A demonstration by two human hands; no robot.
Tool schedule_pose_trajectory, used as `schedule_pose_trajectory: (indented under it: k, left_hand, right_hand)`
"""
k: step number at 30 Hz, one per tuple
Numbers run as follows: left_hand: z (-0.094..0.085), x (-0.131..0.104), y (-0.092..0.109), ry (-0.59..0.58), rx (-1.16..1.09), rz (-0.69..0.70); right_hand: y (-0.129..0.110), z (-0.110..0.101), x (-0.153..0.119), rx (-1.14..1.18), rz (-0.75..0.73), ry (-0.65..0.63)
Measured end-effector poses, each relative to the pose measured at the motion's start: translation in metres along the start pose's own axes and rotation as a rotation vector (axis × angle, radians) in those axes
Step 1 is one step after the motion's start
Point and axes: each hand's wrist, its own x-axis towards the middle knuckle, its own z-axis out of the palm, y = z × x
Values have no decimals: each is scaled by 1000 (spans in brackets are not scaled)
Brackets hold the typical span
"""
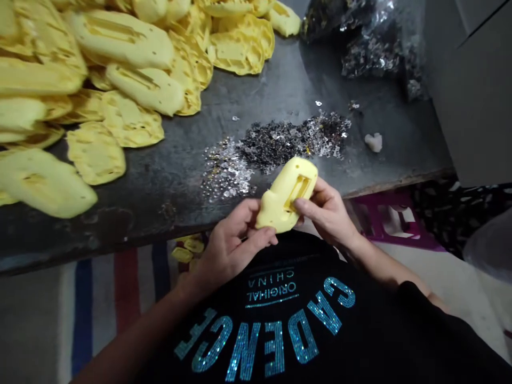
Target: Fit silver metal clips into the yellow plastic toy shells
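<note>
Both of my hands grip one yellow plastic shell (282, 186), tilted, its outer face and rectangular battery slot turned up. My left hand (236, 234) pinches the lower, wider end, thumb on the face. Around the upper right side is my right hand (330, 210), its thumb at the edge of the slot. Whether a small part sits under that thumb I cannot make out. Just beyond the shell, small shiny metal pieces (276, 141) lie spread in a long heap on the dark table (180, 165).
Many similar yellow shells (132, 122) are piled at the left and back. A clear bag of metal pieces (372, 48) stands at the back right, and a small white lump (374, 142) lies near the right edge. Below are a striped sheet (128, 288) and a purple plastic object (384, 221).
</note>
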Motion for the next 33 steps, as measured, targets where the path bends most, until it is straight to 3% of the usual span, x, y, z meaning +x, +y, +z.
schedule_pose_trajectory:
  k: [3,4,6,7,9,12,17,23,26,28,31,33]
  left_hand:
    - [-4,-6,3,159,-54,-20]
    - [-5,-6,7,237,-87,-30]
    - [-9,-4,18,331,-138,-89]
    - [-10,-2,23,345,-158,-131]
    - [-12,1,29,347,-211,-189]
    - [-13,2,31,353,-278,-241]
    - [-10,5,27,360,-232,-289]
    - [-3,14,27,221,-292,-237]
    - [0,13,24,243,-343,-239]
    - [4,12,24,258,-355,-265]
    - [10,12,27,246,-375,-303]
    - [14,14,30,219,-404,-316]
  right_hand:
    - [-15,-30,-3,-283,-72,-118]
    - [-24,-45,-2,-449,-149,-59]
    - [-40,-80,2,-853,-377,283]
    - [-46,-96,5,-1057,-446,386]
    - [-52,-122,13,-1340,-443,458]
    - [-50,-138,25,-1528,-379,430]
    - [-48,-131,28,-1546,-401,386]
    - [-52,-135,31,-1541,-432,382]
    - [-53,-136,33,-1519,-476,357]
    - [-54,-126,26,-1460,-529,330]
    - [-60,-89,6,-1330,-562,253]
    - [-63,-60,-8,-1248,-556,85]
